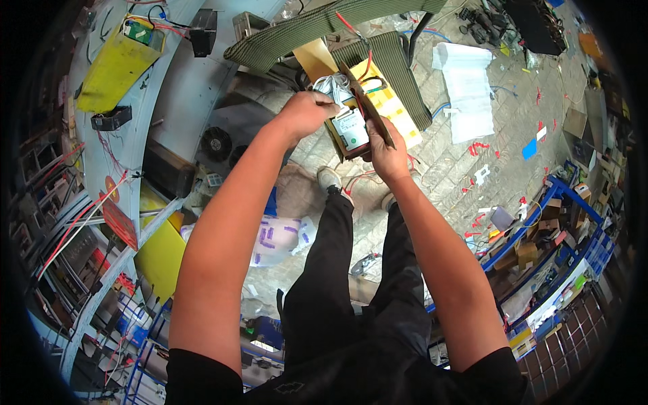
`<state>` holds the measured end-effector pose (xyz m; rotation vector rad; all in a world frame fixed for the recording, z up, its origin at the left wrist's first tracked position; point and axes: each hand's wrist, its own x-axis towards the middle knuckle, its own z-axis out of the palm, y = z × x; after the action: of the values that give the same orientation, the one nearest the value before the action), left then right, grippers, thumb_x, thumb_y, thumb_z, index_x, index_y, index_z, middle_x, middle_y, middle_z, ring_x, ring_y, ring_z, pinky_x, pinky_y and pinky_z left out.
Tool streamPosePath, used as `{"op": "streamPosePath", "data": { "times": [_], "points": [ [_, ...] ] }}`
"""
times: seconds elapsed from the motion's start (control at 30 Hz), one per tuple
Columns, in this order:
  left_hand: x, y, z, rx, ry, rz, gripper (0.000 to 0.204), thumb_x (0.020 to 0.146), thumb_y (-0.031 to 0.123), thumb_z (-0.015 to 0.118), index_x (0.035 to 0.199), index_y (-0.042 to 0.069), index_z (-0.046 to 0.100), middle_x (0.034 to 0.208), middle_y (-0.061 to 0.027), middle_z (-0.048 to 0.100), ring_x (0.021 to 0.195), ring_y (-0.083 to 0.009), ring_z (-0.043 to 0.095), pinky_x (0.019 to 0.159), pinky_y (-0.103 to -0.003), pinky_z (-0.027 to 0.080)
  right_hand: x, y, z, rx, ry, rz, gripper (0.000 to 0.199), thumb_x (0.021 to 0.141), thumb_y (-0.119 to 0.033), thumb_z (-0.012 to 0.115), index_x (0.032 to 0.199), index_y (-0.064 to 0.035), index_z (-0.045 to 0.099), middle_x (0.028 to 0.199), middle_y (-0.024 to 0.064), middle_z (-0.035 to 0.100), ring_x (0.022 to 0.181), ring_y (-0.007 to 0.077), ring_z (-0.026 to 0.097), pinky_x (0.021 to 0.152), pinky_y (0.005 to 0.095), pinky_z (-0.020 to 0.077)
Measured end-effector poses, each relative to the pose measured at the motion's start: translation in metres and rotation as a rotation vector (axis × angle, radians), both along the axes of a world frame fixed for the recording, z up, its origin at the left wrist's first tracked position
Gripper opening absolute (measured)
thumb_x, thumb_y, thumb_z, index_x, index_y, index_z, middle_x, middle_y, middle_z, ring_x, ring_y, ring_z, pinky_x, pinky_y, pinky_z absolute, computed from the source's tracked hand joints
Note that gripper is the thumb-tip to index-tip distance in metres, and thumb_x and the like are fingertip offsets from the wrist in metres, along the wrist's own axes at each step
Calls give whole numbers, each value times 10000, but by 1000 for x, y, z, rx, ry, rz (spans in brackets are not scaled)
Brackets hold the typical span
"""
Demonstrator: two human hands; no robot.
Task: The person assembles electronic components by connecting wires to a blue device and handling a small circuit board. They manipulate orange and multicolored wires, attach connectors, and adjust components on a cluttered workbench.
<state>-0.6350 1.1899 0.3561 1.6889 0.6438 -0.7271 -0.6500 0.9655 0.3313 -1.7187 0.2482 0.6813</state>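
Left hand (pixel 307 111): raised in front of the body, fingers curled shut around a bundle of grey wires (pixel 331 86) at the top of the box.
Right hand (pixel 386 150): closed on the lower right edge of the box, thumb along its side, holding it up from below.
Box (pixel 358 111): small brown cardboard box, tilted, held between both hands above the floor; its flap stands open toward the right.
Module (pixel 352 128): white and green flat part with a label, lying in the open box just below the wires.
Red wire (pixel 364 57): runs from the box up over the strap.
Yellow pack (pixel 385 104): yellow block behind the box, partly hidden by it; whether it touches the box cannot be told.
Strap (pixel 324 27): wide olive webbing band, arching across the top of the view above the hands, a second ribbed length hanging down at the right of the box.
Shoes (pixel 329 179): light-coloured, on the paved floor under the hands; the right one is mostly hidden.
Paper (pixel 469 88): white sheets lying on the floor, well to the right of the hands.
Bench (pixel 169 88): pale grey surface to the left, bearing a yellow sheet (pixel 115 67) and small black boxes.
Rack (pixel 540 229): blue metal shelving at the right, full of cardboard pieces.
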Motion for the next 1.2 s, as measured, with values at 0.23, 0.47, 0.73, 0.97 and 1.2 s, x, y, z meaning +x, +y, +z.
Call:
{"op": "streamPosePath", "data": {
  "times": [0.23, 0.47, 0.73, 0.97, 1.2],
  "points": [
    [6, 0, 9, 50, -2, -69, 389, 965, 279, 733, 1214, -20, 739, 1153, -126, 755, 1059, -198, 654, 947, -345, 495, 2, 3, 7, 11, -115, 34, 288, 1098, -287, 589, 1204, -29, 663, 776, -6, 593, 574, 83, 547, 505, 269, 471],
    [4, -5, 14, 69, 8, -41, 357, 976, 273, 722, 1203, -1, 746, 1150, -124, 754, 1052, -199, 654, 941, -354, 499, 2, 2, 7, 50, -40, 19, 282, 1102, -285, 584, 1200, -32, 660, 778, -8, 594, 561, 82, 543, 495, 267, 465],
    [3, -6, 4, 57, 18, 7, 300, 972, 243, 727, 1168, 17, 754, 1088, -77, 748, 992, -165, 628, 900, -339, 496, 1, -1, -6, 57, -61, 30, 272, 1103, -291, 582, 1209, -50, 649, 759, -6, 593, 550, 88, 550, 482, 264, 456],
    [2, -8, 8, 49, 9, 28, 335, 963, 251, 737, 1192, 6, 751, 1127, -92, 749, 1019, -172, 636, 918, -335, 494, 0, 1, -3, 65, -68, 15, 276, 1100, -289, 588, 1207, -42, 652, 753, -7, 588, 545, 88, 550, 481, 264, 456],
    [4, -6, 16, 54, 40, -4, 367, 953, 259, 742, 1197, -16, 750, 1145, -126, 749, 1038, -187, 643, 941, -338, 493, 0, 1, -3, 43, -38, 4, 293, 1097, -296, 593, 1234, -44, 649, 759, 0, 594, 538, 91, 553, 483, 261, 467]
  ]
}}
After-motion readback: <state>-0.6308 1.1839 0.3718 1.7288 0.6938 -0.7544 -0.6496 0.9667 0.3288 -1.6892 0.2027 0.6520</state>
